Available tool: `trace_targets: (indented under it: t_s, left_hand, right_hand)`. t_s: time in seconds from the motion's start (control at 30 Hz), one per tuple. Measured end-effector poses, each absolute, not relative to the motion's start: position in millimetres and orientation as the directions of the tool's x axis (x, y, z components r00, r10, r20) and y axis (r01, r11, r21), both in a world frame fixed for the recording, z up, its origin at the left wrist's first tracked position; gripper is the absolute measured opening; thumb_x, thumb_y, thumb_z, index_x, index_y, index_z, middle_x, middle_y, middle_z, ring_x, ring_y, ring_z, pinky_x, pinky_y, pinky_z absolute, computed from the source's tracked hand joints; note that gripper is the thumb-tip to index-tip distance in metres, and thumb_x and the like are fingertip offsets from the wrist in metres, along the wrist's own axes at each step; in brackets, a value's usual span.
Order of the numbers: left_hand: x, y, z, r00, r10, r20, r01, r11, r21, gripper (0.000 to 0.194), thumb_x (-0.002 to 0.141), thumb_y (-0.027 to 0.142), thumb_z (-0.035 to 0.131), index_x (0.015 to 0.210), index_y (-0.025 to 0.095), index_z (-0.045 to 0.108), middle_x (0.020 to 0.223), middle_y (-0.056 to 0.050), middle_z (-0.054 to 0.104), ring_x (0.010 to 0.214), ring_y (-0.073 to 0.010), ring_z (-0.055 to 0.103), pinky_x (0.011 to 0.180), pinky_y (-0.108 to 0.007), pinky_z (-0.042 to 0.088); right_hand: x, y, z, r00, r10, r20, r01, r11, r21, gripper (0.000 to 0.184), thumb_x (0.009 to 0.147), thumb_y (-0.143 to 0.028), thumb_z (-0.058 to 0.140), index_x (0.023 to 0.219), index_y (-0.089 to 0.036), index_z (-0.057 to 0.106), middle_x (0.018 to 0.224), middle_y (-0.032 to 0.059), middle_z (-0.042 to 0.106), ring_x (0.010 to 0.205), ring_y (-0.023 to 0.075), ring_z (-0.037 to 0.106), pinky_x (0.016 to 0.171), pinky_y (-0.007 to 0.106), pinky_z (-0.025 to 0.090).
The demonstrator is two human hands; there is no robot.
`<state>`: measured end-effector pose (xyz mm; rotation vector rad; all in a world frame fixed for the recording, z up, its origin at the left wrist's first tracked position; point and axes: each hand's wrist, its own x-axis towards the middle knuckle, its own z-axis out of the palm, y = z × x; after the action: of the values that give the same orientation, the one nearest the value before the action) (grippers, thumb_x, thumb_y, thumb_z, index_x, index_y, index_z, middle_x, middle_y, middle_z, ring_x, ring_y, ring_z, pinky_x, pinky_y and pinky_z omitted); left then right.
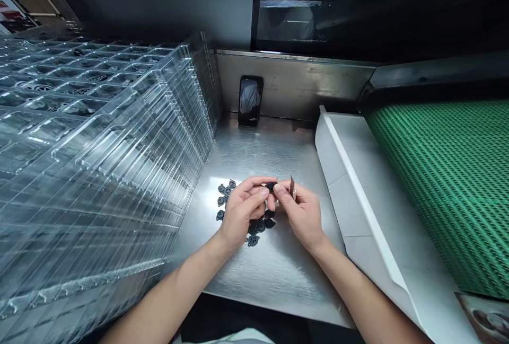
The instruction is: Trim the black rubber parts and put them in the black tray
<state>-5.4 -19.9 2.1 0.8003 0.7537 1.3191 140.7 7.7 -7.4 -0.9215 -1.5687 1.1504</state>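
Note:
My left hand (243, 210) is closed, pinching a small round black plastic part (271, 187) between thumb and fingers. From the other side, the thumb of my right hand (304, 212) meets the same part. A thin, flat metal blade (292, 186) stands up from between the fingers of that hand; its lower end is hidden. Below and around my left hand, several similar black parts (253, 240) with spoked openings lie loose on the metal table (274, 280). Some of them are partly covered by the hand.
Tall stacked clear plastic trays (159, 116) line the left side, with black parts in the top pockets. A phone (250, 100) leans against the back metal wall. To the right run a raised white guard (350, 185) and a green mesh conveyor belt (453, 174).

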Motion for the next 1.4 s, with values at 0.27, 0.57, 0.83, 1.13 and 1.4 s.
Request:
trace_targets:
  t_s: [0.27, 0.57, 0.83, 1.13, 1.4]
  left_hand:
    - [-5, -19, 3, 0.068, 0.995, -0.070, -0.512, 0.095, 0.854, 0.032, 0.089, 0.036, 0.070, 0.110, 0.012, 0.071, 0.066, -0.001, 0.063, 0.046, -0.0030, 0.028, 0.046, -0.020, 0.017]
    - [-6, -20, -2, 0.040, 0.999, -0.002, -0.485, 0.021, 0.874, 0.025, 0.092, 0.030, 0.068, 0.112, 0.015, 0.071, 0.071, -0.001, 0.062, 0.049, -0.0032, 0.028, 0.047, -0.019, 0.017]
    - [-8, -21, -3, -0.026, 1.000, 0.018, -0.382, -0.026, 0.924, 0.027, 0.089, 0.034, 0.073, 0.106, 0.014, 0.077, 0.071, -0.001, 0.059, 0.058, -0.0073, 0.041, 0.052, -0.020, 0.030]
    - [-9, -20, -1, -0.065, 0.982, 0.176, -0.127, -0.183, 0.975, 0.028, 0.098, 0.034, 0.062, 0.117, 0.021, 0.079, 0.113, -0.010, 0.073, 0.090, -0.0182, 0.063, 0.086, -0.030, 0.050]
    - [-12, -21, -5, 0.117, 0.986, 0.118, -0.370, -0.067, 0.927, 0.044, 0.097, 0.042, 0.061, 0.132, 0.017, 0.072, 0.064, 0.003, 0.046, 0.052, -0.0076, 0.029, 0.050, -0.023, 0.024]
  right_hand:
    - [142, 9, -6, -0.154, 0.958, 0.240, 0.087, 0.255, -0.963, 0.041, 0.097, -0.052, 0.062, 0.072, -0.019, 0.065, 0.061, -0.0014, 0.054, 0.052, 0.0125, 0.044, 0.049, 0.025, 0.036]
    - [139, 6, 0, -0.224, 0.937, 0.269, 0.122, 0.301, -0.946, 0.022, 0.097, -0.036, 0.063, 0.081, -0.021, 0.067, 0.068, -0.0014, 0.062, 0.058, 0.0139, 0.047, 0.056, 0.027, 0.038]
    - [143, 8, -3, -0.296, 0.841, 0.454, 0.244, 0.526, -0.815, 0.024, 0.103, -0.032, 0.056, 0.084, -0.022, 0.067, 0.077, 0.0011, 0.062, 0.069, 0.0174, 0.054, 0.066, 0.030, 0.042]
    - [145, 13, -7, -0.172, 0.852, 0.495, 0.263, 0.524, -0.810, 0.013, 0.098, -0.036, 0.068, 0.096, -0.023, 0.073, 0.086, 0.0035, 0.066, 0.071, 0.0192, 0.057, 0.061, 0.031, 0.042]
    - [140, 7, -11, -0.161, 0.902, 0.401, 0.128, 0.422, -0.898, 0.027, 0.101, -0.040, 0.062, 0.082, -0.022, 0.069, 0.075, 0.0002, 0.062, 0.071, 0.0185, 0.054, 0.068, 0.030, 0.041]
